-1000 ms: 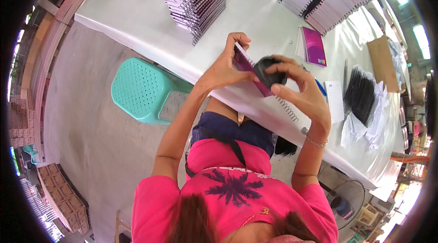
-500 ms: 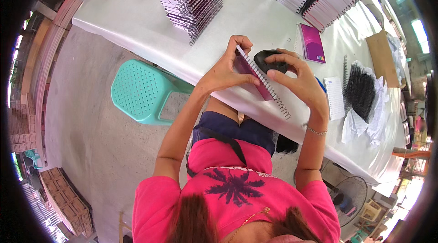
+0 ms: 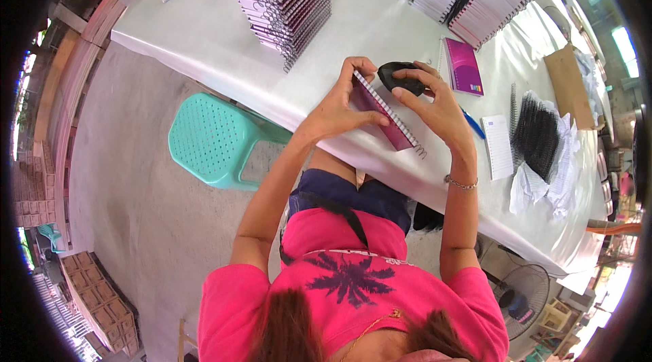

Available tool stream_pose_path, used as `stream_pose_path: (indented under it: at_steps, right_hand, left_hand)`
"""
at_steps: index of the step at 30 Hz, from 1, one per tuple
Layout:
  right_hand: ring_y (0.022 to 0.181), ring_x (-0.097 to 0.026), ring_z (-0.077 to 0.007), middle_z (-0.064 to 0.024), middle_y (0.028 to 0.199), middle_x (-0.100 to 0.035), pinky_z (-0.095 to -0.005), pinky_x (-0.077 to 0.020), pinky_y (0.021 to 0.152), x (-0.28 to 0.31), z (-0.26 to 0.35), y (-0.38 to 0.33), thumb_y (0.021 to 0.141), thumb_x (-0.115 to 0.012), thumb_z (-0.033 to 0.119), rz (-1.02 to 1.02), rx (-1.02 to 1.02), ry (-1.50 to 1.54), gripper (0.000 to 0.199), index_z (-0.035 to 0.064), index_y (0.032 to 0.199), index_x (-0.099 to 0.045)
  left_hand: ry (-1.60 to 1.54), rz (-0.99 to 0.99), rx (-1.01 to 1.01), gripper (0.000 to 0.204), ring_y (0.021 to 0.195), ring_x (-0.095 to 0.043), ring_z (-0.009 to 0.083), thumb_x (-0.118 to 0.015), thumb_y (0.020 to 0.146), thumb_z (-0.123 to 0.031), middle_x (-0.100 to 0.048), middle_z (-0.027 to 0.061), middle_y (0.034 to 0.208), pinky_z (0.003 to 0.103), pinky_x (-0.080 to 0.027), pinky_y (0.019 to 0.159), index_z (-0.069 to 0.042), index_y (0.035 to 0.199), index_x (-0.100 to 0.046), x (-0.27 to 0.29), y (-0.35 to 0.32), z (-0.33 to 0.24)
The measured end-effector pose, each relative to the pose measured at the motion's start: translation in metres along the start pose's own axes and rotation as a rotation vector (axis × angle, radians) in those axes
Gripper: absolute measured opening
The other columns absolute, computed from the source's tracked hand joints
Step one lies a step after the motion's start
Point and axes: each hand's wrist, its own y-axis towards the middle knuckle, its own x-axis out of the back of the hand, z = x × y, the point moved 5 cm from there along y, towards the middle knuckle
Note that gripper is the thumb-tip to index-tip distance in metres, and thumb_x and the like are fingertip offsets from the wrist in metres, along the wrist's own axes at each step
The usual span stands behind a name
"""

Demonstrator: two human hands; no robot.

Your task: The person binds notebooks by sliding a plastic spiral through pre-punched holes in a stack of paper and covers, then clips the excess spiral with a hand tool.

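Observation:
A small spiral notebook with a purple cover [image 3: 384, 121] stands tilted at the table edge, spine up. My left hand [image 3: 339, 107] grips it, thumb on the near side and fingers round the top end. A wire coil [image 3: 407, 132] runs through the spine holes, its loose end sticking out at the lower right. My right hand [image 3: 438, 104] is closed on a black, rounded object [image 3: 399, 78] just beyond the spine; its exact kind cannot be made out. Thumb and fingertips rest on its near side.
Tall stacks of coil-bound notebooks [image 3: 285, 9] stand at the back. A purple notebook [image 3: 463, 66] lies right of my hands, then a blue pen [image 3: 473, 123], a lined pad [image 3: 498, 148] and a heap of black coils [image 3: 534, 134]. A turquoise stool [image 3: 210, 138] is at left.
The coil's loose end has become shorter as the coil has advanced along the spine. My right hand and the black object have shifted slightly away from me. My left hand keeps its hold.

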Motion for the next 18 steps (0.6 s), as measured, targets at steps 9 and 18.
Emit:
stream_pose_path:
  at_steps: [9, 18]
  right_hand:
    - [0.123, -0.05, -0.0389, -0.0181, 0.13, -0.056, -0.049, -0.0295, 0.108, 0.038, -0.057, -0.06, 0.088, -0.069, 0.032, -0.368, -0.247, -0.659, 0.045, 0.0141, 0.128, -0.061]
    - [0.105, -0.058, -0.0257, -0.0122, 0.112, -0.059, -0.038, -0.0428, 0.096, 0.055, -0.037, -0.081, 0.086, -0.07, 0.012, -0.727, -0.088, -0.332, 0.038, 0.007, 0.122, -0.064]
  left_hand:
    - [0.053, -0.448, -0.025, 0.054, 0.098, -0.046, 0.011, -0.075, 0.087, -0.01, -0.045, 0.0033, 0.108, 0.025, -0.039, 0.091, -0.005, 0.128, -0.041, -0.004, -0.017, -0.012]
    - [-0.244, -0.337, 0.01, 0.018, 0.093, -0.052, 0.005, -0.067, 0.094, -0.01, -0.057, 0.0004, 0.1, 0.019, -0.043, 0.082, -0.002, 0.109, -0.062, -0.01, -0.016, -0.023]
